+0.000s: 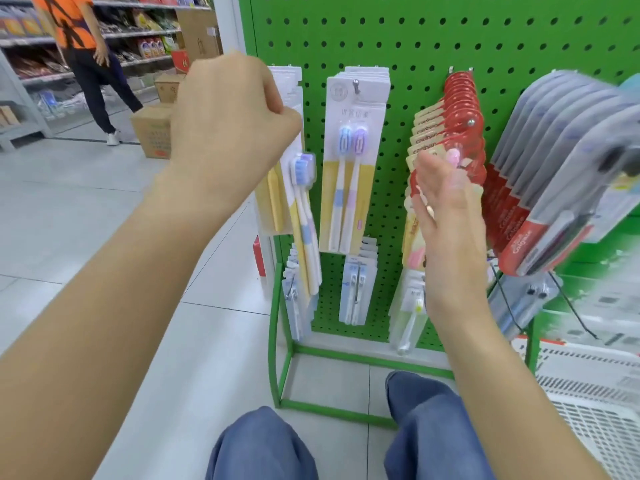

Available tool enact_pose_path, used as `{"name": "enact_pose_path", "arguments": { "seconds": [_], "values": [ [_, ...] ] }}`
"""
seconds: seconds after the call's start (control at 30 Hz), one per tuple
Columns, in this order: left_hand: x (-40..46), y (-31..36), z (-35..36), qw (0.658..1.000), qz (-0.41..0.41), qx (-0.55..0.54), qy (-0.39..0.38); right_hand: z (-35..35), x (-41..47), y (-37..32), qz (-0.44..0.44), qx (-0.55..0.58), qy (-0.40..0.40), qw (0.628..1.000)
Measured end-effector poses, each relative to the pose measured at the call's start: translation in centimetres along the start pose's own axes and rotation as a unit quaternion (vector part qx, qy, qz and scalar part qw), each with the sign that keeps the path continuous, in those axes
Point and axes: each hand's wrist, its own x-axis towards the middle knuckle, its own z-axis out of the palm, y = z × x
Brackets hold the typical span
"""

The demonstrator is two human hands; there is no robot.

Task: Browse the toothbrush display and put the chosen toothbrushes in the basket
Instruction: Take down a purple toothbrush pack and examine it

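Pulling a twin toothbrush pack off the far-left hook while the basket waits low at your right.

Your left hand (232,133) has its fingers curled tight round the top of the yellow-backed toothbrush pack (304,216), which hangs tilted out from the green pegboard (398,46) beside the matching pack on the next hook (346,161). If you tug sideways, the card's hole could tear or drag the packs behind it off the hook (you cannot see how many sit there). Your right hand (446,206) is open, fingers straight and close together, edge-on against the red-carded packs (460,126); a nudge could set that row swinging. The white basket (595,393) sits well apart, so a loose hold risks a drop onto the floor.
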Motion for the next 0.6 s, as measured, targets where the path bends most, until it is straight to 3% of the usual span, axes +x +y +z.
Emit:
{"name": "enact_pose_path", "arguments": {
  "seconds": [0.17,0.3,0.43,0.6],
  "values": [
    [-5.5,0.4,-1.0,0.993,-0.033,-0.108,-0.022,-1.5,-3.4,2.2,0.088,-0.017,-0.055,0.994],
    [-9.4,0.7,-0.1,0.977,-0.057,-0.188,-0.077,-2.4,-5.6,3.7,0.182,-0.044,-0.155,0.97],
    [-12.6,0.2,1.9,0.93,-0.143,-0.312,-0.132,-3.1,-8.3,4.3,0.258,0.029,-0.202,0.945],
    [-16.4,0.2,3.8,0.859,-0.248,-0.409,-0.183,-4.4,-11.8,5.8,0.281,0.009,-0.218,0.935]
  ]
}}
